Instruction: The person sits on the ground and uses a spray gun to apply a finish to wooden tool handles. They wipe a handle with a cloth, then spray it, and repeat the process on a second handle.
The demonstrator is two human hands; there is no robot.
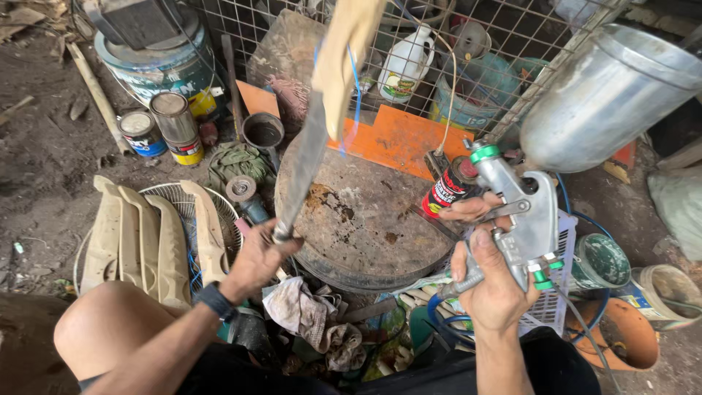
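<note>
Metal spray gun [523,212] sits clenched in my right hand [490,281], just right of the rusty disc [362,212]. My left hand [256,260] grips a long rod [303,164] rising over the disc's left edge, its beige piece [344,55] up top.

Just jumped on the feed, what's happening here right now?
A person crouches over a cluttered workshop floor. The right hand grips a silver spray gun by its handle, index finger on the trigger; the gun's metal cup sits on top. The left hand holds a long flat metal bar by its lower end, raised above a rusty round disc. A cream-painted piece sits at the bar's top. Paint cans stand nearby.
</note>
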